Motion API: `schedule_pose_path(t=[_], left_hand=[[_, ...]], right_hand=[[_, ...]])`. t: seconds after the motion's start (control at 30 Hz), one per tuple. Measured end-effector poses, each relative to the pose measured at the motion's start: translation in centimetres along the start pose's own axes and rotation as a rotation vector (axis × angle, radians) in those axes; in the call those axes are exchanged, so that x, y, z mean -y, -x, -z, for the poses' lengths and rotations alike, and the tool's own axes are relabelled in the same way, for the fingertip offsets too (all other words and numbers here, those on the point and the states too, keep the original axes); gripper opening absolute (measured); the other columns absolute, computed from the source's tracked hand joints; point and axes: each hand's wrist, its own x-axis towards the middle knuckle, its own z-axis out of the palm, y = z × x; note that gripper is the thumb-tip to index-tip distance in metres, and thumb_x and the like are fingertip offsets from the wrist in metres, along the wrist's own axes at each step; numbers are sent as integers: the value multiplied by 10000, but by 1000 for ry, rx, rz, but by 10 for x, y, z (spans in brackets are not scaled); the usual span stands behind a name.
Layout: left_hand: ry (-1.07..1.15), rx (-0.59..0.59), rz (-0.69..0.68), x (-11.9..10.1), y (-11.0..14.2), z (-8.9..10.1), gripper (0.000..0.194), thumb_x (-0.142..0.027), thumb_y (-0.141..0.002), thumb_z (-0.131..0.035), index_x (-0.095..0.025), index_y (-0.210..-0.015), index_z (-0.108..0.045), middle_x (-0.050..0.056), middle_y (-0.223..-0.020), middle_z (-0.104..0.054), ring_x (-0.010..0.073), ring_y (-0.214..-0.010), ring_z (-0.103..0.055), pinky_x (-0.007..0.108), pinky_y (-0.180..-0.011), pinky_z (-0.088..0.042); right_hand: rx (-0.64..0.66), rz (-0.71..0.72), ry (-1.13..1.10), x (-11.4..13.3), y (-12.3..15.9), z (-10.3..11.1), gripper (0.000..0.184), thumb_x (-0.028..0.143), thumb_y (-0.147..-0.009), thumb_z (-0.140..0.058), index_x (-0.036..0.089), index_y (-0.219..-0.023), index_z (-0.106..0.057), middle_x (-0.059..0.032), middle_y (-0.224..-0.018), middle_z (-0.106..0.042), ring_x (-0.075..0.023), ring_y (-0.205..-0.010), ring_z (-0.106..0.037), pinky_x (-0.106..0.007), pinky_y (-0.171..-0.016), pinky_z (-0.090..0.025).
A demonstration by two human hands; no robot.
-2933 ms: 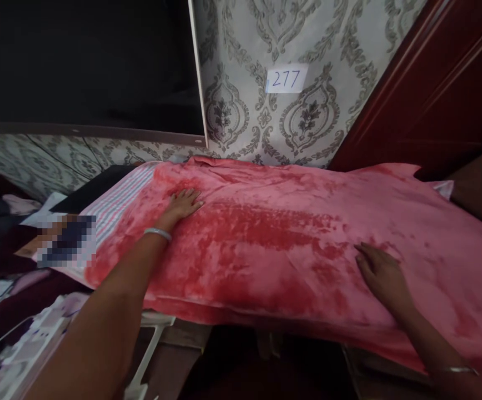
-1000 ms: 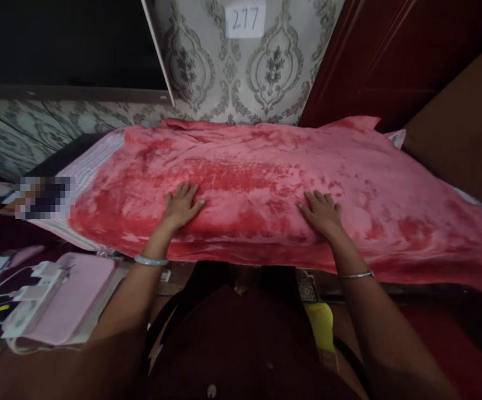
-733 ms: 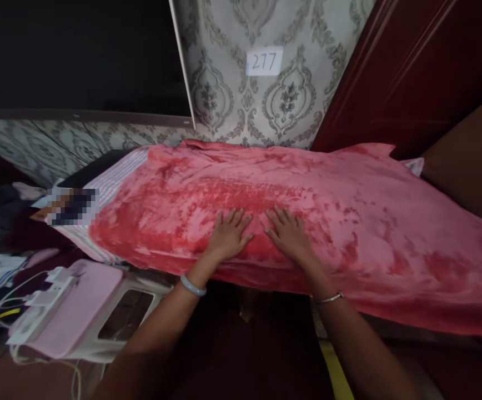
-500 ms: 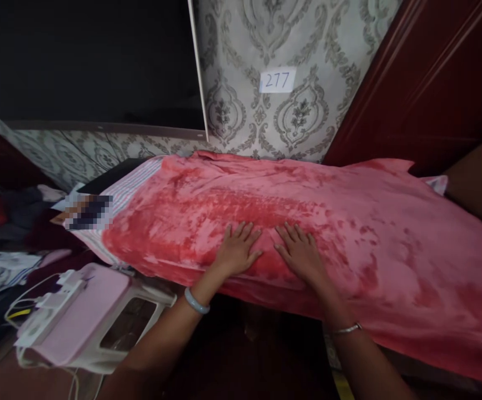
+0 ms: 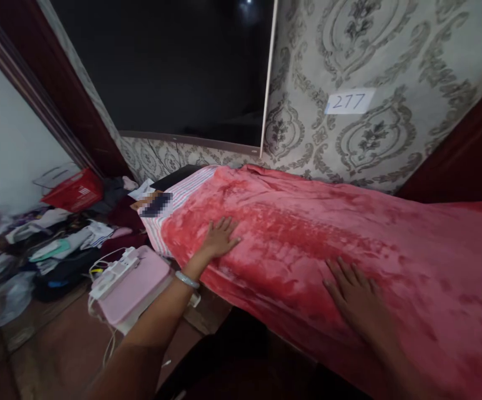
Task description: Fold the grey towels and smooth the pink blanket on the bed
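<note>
A plush red-pink blanket (image 5: 291, 222) lies spread over a long raised surface, with darker and lighter brushed patches in its pile. My left hand (image 5: 220, 238) rests flat on its left part, fingers spread, a pale bangle on the wrist. Farther right, my right hand (image 5: 355, 289) lies palm down on the blanket near its front side, fingers apart. Neither hand grips anything. Striped cloth (image 5: 195, 186) shows at the blanket's left end.
A pink-topped stool (image 5: 151, 283) stands at the left with a white power strip (image 5: 114, 275) and cords on it. Piled clothes (image 5: 70, 244) and a red bag (image 5: 74, 189) lie beyond. A large television (image 5: 174, 72) hangs on the patterned wall above.
My hands have moved apart over the blanket, the left toward its striped end, the right the other way. The view has turned left, showing more of the clothes pile.
</note>
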Motion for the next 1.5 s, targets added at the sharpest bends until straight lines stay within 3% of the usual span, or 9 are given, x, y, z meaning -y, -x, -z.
schedule_pose_path(t=[0.1, 0.27, 0.53, 0.73, 0.87, 1.03, 1.23, 1.37, 1.5], left_hand=[[-27, -16, 111, 40, 3, 5, 649, -562, -992, -350, -266, -1570, -335, 110, -1661, -245, 313, -1540, -200, 631, -1209, -144], [-64, -66, 224, 76, 8, 8, 640, -536, -1003, -323, -226, -1562, -353, 132, -1646, -287, 318, -1527, -238, 622, -1209, -131], [-81, -112, 320, 113, 11, 20, 558, -414, -1008, -354, -174, -1504, -440, 149, -1611, -370, 295, -1515, -270, 566, -1220, -156], [-27, -225, 414, 129, 10, 35, 477, -302, -976, -368, -147, -1378, -571, 215, -1421, -550, 350, -1311, -516, 520, -1051, -427], [56, -295, 488, 148, 5, 42, 461, -245, -937, -424, -91, -1332, -603, 236, -1266, -640, 352, -1230, -570, 454, -1007, -457], [252, -308, 464, 171, -1, 44, 501, -248, -901, -510, -110, -1377, -581, 142, -1151, -726, 243, -1037, -674, 302, -887, -512], [499, -292, 363, 184, 4, 38, 627, -252, -831, -568, -122, -1443, -528, 102, -1169, -734, 212, -1000, -681, 312, -895, -537], [645, -257, 313, 186, 6, 30, 524, -215, -791, -575, -157, -1302, -669, 83, -1223, -728, 211, -1054, -671, 298, -943, -518], [727, -243, 322, 188, 2, 26, 443, -166, -745, -589, -153, -1158, -749, 91, -1181, -745, 216, -1008, -681, 308, -940, -517]], right_hand=[[-34, 24, -5, -5, 2, -8, 637, 520, -960, -247, 272, -1490, -497, -90, -1561, -454, -358, -1434, -399, -628, -1077, -385], [-34, 65, -26, -12, 3, -18, 626, 509, -947, -266, 302, -1495, -487, -85, -1551, -468, -381, -1439, -385, -668, -1057, -385], [-23, 26, -7, -10, 1, -20, 674, 545, -941, -233, 256, -1485, -506, -84, -1554, -465, -368, -1434, -397, -638, -1076, -377], [-15, -2, 5, -4, 1, -12, 665, 533, -956, -209, 258, -1492, -493, -69, -1570, -445, -325, -1449, -381, -591, -1113, -351], [1, -26, 2, -2, 1, -9, 675, 530, -967, -171, 249, -1491, -490, -65, -1580, -430, -318, -1459, -363, -587, -1121, -339], [-36, -3, -20, -6, 1, -13, 662, 538, -966, -205, 240, -1471, -512, -80, -1556, -464, -338, -1433, -395, -596, -1095, -363], [-136, 75, -101, -17, 1, -16, 651, 550, -970, -256, 168, -1368, -602, -158, -1427, -586, -353, -1342, -501, -577, -1060, -416], [-233, 141, -205, -25, 1, -8, 582, 551, -965, -346, 146, -1190, -698, -178, -1229, -692, -325, -1167, -625, -500, -1014, -472], [-199, 206, -216, -27, -7, 2, 522, 530, -951, -388, 148, -1039, -733, -168, -1019, -738, -324, -981, -672, -482, -898, -514]])
